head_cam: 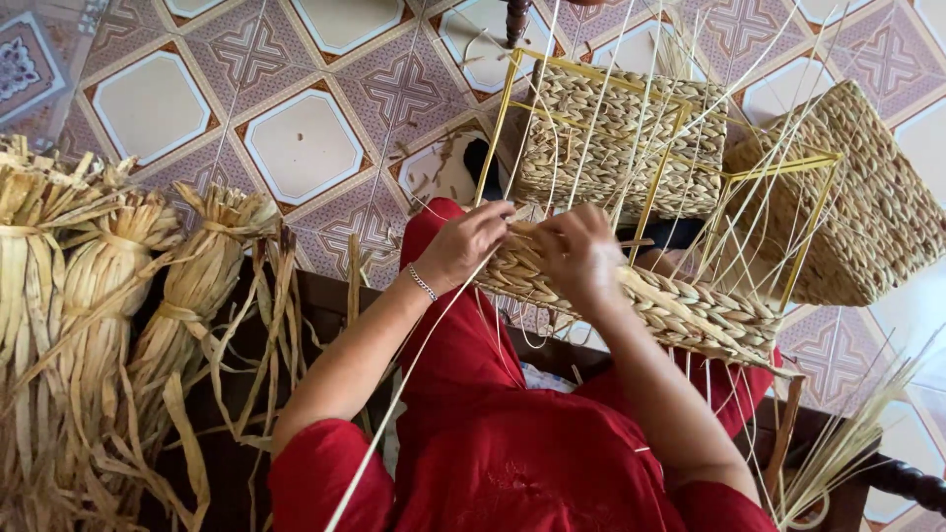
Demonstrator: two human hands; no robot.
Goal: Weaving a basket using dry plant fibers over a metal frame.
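A half-woven basket (631,148) on a yellow wire frame (503,108) rests on my lap, with thin pale upright strands sticking out of it. Its near woven wall (690,310) is made of braided straw. My left hand (463,241) pinches the braided straw at the left end of that wall. My right hand (576,256) presses its fingers on the same braid just beside it. A bracelet sits on my left wrist. I wear red clothes.
Bundles of dried straw leaves (108,305) lie at the left. A finished woven basket (867,197) stands at the right on the patterned tile floor (296,118). Loose pale strands (847,433) spread at the lower right, near a dark wooden chair edge.
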